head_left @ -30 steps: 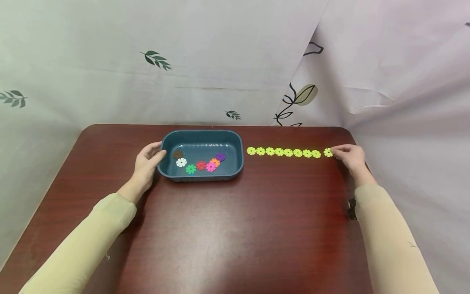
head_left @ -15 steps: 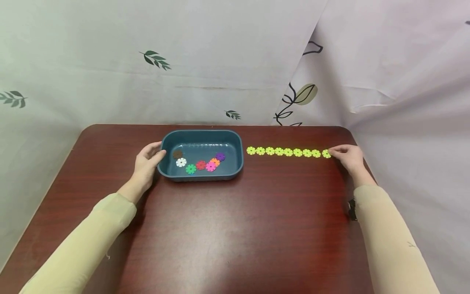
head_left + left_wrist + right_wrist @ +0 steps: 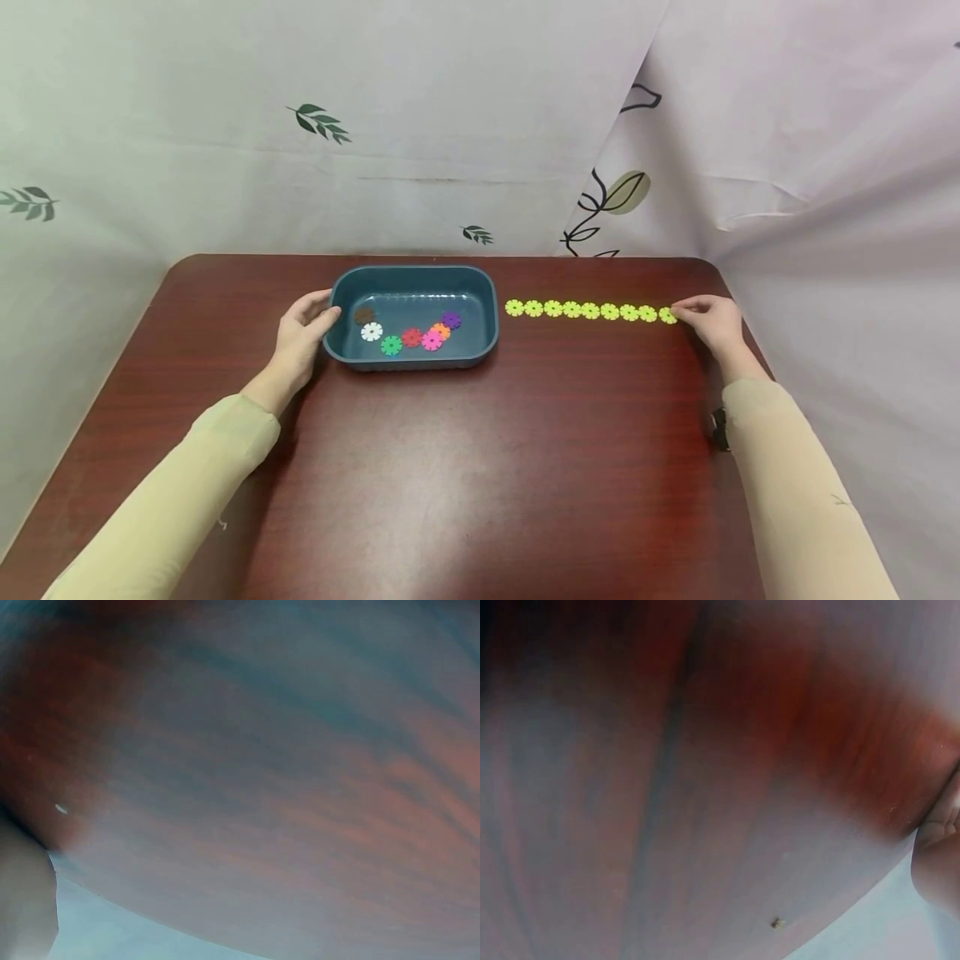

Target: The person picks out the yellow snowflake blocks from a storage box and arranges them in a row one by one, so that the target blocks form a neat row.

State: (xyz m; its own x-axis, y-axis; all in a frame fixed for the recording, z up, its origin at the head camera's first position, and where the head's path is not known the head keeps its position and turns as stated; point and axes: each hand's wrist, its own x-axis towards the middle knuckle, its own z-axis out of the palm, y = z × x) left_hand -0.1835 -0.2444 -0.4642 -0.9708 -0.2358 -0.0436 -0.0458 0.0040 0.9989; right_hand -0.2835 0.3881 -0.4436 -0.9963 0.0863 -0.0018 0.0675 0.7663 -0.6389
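In the head view, my left hand (image 3: pixel 297 335) grips the left side of a dark teal plastic basin (image 3: pixel 412 364), its thumb at the rim. Several snowflake discs lie inside, among them a brown one (image 3: pixel 364 315), a white one (image 3: pixel 372 332), a green one (image 3: pixel 392 346) and a purple one (image 3: pixel 452 320). Right of the basin runs a straight row of yellow snowflake discs (image 3: pixel 572 310). At its right end my right hand (image 3: pixel 714 321) pinches the last yellow snowflake disc (image 3: pixel 667 316) between thumb and fingertips, edge to edge with its neighbour.
Everything stands on a dark red wooden table (image 3: pixel 450 467) with rounded far corners. A pale cloth (image 3: pixel 420 125) with leaf prints hangs behind it and along the right side. Both wrist views show mostly blurred table surface and a bit of hand.
The right hand has slid the last yellow snowflake disc slightly left and nearer, closing the gap to the row. The left hand and the basin have stayed in place.
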